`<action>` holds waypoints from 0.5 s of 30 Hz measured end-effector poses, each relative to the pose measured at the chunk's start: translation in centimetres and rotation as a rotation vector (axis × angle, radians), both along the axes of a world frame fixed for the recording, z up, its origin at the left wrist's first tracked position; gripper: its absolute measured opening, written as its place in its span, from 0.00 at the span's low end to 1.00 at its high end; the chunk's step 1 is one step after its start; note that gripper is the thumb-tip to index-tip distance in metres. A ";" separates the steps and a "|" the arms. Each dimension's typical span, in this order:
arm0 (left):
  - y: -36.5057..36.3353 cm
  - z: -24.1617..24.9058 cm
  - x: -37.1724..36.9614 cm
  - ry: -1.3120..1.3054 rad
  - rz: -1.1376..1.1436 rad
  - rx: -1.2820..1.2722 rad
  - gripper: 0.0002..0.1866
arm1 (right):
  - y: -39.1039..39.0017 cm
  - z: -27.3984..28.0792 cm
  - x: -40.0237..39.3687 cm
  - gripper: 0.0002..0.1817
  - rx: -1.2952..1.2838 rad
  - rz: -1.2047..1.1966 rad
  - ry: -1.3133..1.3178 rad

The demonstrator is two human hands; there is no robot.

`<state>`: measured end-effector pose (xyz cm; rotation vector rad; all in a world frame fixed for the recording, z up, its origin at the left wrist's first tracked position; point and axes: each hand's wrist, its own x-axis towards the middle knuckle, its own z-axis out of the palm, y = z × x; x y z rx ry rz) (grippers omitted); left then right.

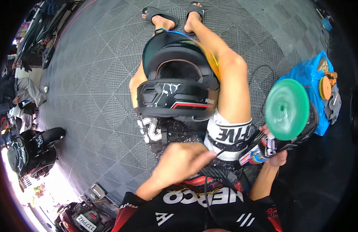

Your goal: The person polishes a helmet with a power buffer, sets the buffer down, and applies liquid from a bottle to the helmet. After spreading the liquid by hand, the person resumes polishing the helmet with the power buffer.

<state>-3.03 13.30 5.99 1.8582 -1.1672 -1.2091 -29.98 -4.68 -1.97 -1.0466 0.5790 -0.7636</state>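
My right hand [278,158] is wrapped around the body of a polisher [269,149], which has a sticker on its side. A round green foam pad [287,110] on the polisher faces up, its surface streaked as if turning. My left hand [182,160] is over my lap with its fingers curled and blurred, the thumb side right by a black power cord [206,181]. A black full-face helmet [177,98] with a red stripe and an iridescent visor rests between my legs. White smears mark its surface.
A blue plastic bag [320,121] stands at the right, with an orange pad [324,88] and a grey cloth [333,104] on it. Grey interlocking tiles [97,85] cover the floor. Motorcycles [36,150] and a seated person [30,91] are at the left.
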 end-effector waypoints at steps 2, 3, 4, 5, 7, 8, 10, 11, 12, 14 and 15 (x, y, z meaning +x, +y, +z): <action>-3.6 -1.3 -2.8 0.235 -0.028 -0.223 0.25 | 0.7 -2.1 -0.6 0.49 -0.059 -0.254 0.049; -5.8 -2.4 -3.9 0.125 -0.069 -0.387 0.31 | 0.8 -2.6 -0.9 0.49 -0.075 -0.259 0.037; -7.9 -3.2 -4.6 0.006 -0.106 -0.542 0.38 | 1.1 -2.5 -0.3 0.49 -0.085 -0.260 0.024; -9.3 -3.4 -5.2 0.059 -0.174 -0.492 0.43 | 1.2 -2.4 -0.1 0.47 -0.137 -0.257 0.039; -11.4 -3.1 -5.7 0.195 -0.192 -0.443 0.49 | 0.7 -1.1 1.3 0.44 -0.229 -0.297 0.054; -11.8 -3.3 -5.9 0.194 -0.178 -0.442 0.49 | 0.1 -1.2 0.8 0.43 -0.269 -0.252 0.060; -12.3 -3.7 -6.2 0.266 -0.076 -0.472 0.48 | -0.2 2.0 3.3 0.40 -0.319 -0.174 0.090; -12.5 -4.1 -6.2 0.304 -0.080 -0.477 0.51 | 0.0 3.3 4.4 0.39 -0.381 -0.198 0.220; -12.4 -4.7 -6.3 0.309 -0.073 -0.478 0.51 | 0.0 3.9 5.0 0.39 -0.441 -0.222 0.355; -12.0 -5.9 -6.5 0.273 -0.106 -0.434 0.55 | 0.0 3.6 5.0 0.40 -0.574 -0.222 0.510; -11.9 -6.3 -6.5 0.314 -0.113 -0.495 0.56 | 0.0 3.3 5.4 0.44 -0.478 -0.316 0.454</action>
